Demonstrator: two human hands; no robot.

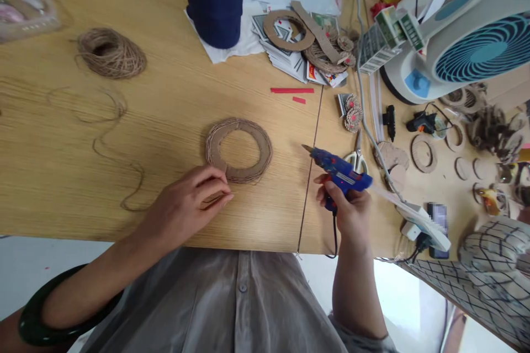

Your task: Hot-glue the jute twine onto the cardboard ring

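Note:
A flat cardboard ring (265, 155) lies on the table in front of me, with brown twine laid around its outer edge. My left hand (186, 204) is at the ring's lower left edge, fingers and thumb pinched together around the twine. The loose twine strand (143, 179) winds over the table and passes under this hand. In my right hand (345, 204) is a blue hot glue gun (342, 171), gripped by its handle, its nozzle pointing left toward the ring but apart from it. A glue stick sticks out at its back.
A twine ball (110, 54) sits at upper left. Red strips (292, 90) lie beyond the ring. A navy cylinder (215, 0), playing cards (285, 60) and a fan (467, 38) stand farther back. Scissors (356, 157), a grey cable (364, 99) and a power strip (426, 226) are at right.

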